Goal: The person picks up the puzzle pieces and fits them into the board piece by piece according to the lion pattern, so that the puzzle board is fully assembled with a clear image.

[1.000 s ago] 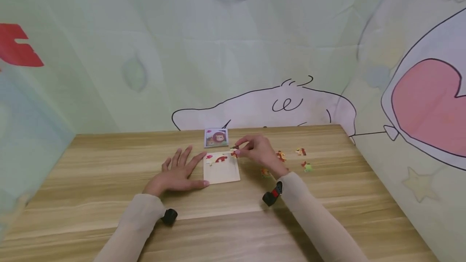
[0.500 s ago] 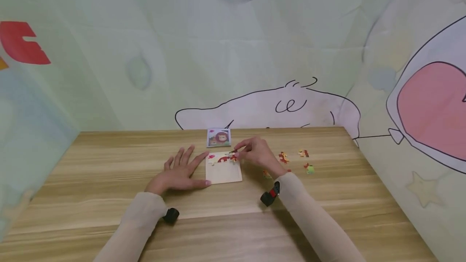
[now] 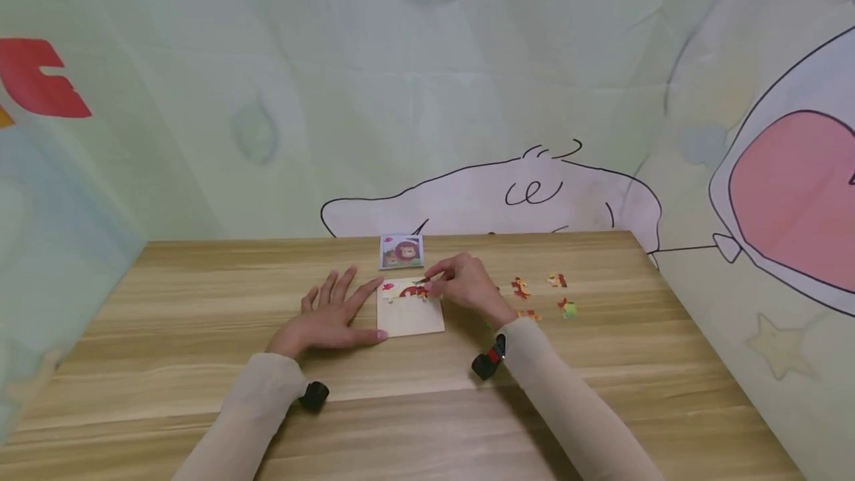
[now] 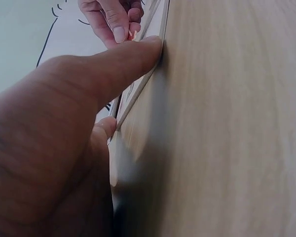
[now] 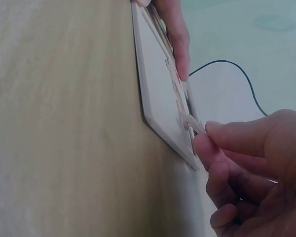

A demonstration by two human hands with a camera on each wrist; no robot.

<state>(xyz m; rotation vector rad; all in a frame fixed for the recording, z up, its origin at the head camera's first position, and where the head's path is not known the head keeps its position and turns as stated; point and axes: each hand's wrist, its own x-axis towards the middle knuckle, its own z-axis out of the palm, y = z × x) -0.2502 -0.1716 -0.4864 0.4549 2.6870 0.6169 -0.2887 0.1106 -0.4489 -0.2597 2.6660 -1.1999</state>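
Note:
A pale square puzzle board (image 3: 410,322) lies on the table, with joined jigsaw pieces (image 3: 390,289) along its far side. My left hand (image 3: 330,324) has spread fingers, and its thumb and index finger touch the board's left edge. At the board's far right, my right hand (image 3: 469,288) pinches a jigsaw piece (image 5: 195,123) between thumb and index finger. That piece is tilted, one end touching or close to the board; the fingers hide part of it. Behind the board is a lion picture (image 3: 402,252) in a light frame.
Several loose jigsaw pieces (image 3: 521,288) lie to the right of the right hand, some partly hidden by its wrist. The wooden table (image 3: 234,295) ends at a printed cloth backdrop (image 3: 267,95) behind. A black camera (image 3: 485,367) sits on the right wrist.
My right hand has moved slightly left with the jigsaw piece, over the board's upper right part. The left hand stays at the board's edge. The head view has shifted a little.

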